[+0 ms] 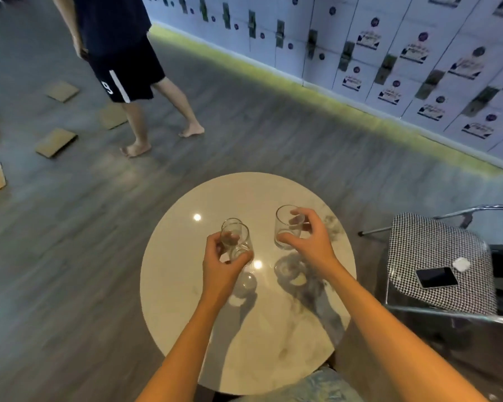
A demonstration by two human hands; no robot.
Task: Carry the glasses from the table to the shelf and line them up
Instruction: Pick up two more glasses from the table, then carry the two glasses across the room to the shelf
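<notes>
Now left hand (224, 266) grips two glasses (236, 237), right hand (310, 242) one glass (285, 227), above table (183, 291).

A white 9 (107, 87) stands on dark shorts (128, 68), far beyond the fingers of the left hand (222, 266); stickers (368, 39) on lockers (323, 13), far beyond the right hand (310, 242) fingers, are too blurred to read.

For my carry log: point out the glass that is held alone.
The glass in the right hand; the left hand grips what look like two glasses bunched together.
</notes>
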